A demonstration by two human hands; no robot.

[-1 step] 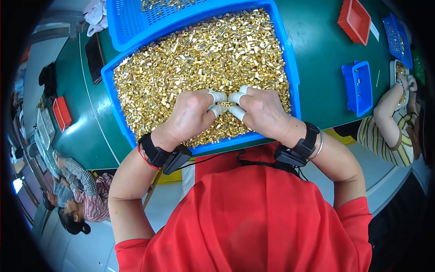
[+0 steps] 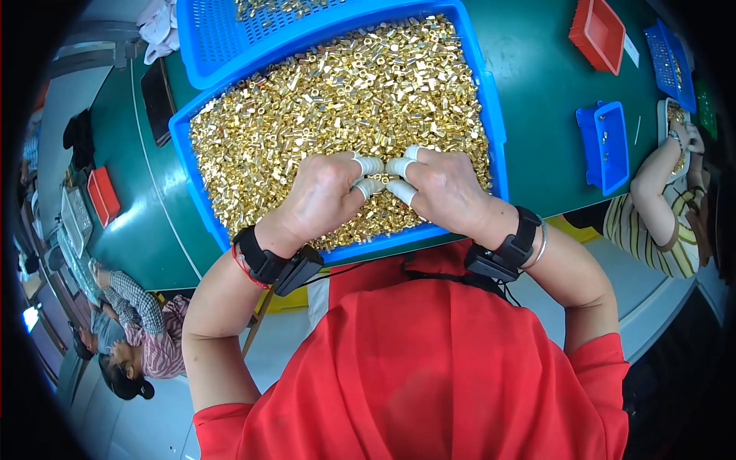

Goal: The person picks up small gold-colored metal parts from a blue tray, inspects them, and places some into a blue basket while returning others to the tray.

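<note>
A large blue tray (image 2: 500, 165) is heaped with small gold-coloured metal fittings (image 2: 337, 107), many of them short hollow sleeves. Over its near part, my left hand (image 2: 322, 192) and my right hand (image 2: 445, 188) meet almost fingertip to fingertip. White finger cots cover the thumbs and forefingers of both. Each hand is closed in a pinch, and small gold fittings show in the narrow gap between the fingertips. Exactly how many pieces are pinched cannot be made out. Black straps with small boxes circle both wrists.
A blue perforated basket (image 2: 218, 38) adjoins the tray's far side. Right on the green table (image 2: 529, 92) are a red bin (image 2: 598, 38), a blue bin (image 2: 606, 149) and a co-worker's arm (image 2: 655, 169). Leftward lie a dark flat case (image 2: 157, 103), a red container (image 2: 103, 195) and another person's sleeve (image 2: 138, 299).
</note>
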